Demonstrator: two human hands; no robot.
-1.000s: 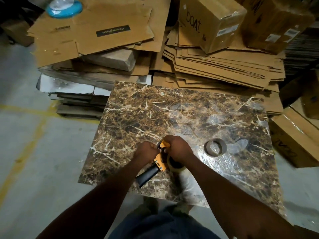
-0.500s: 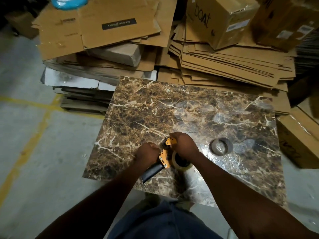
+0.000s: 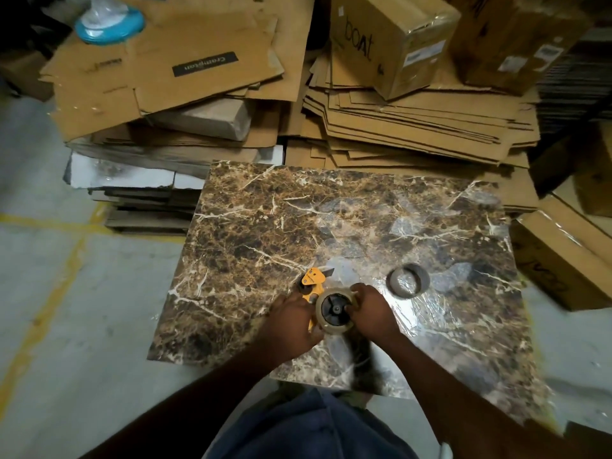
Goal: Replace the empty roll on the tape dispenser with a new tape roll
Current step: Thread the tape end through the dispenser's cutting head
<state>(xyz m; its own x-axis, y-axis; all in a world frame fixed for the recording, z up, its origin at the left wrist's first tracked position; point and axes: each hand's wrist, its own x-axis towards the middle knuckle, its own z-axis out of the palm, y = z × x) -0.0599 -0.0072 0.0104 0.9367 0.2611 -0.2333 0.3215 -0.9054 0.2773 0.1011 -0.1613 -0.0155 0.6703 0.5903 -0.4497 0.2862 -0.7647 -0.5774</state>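
Tape roll sat on the yellow dispenser, low in the middle of the frame. My right hand fingers clamped its side, my left hand fingers wrapped the dispenser. I saw the empty roll lying just right on the marble board.

"Crompton" marks flattened cardboard; "boat" marks a box.
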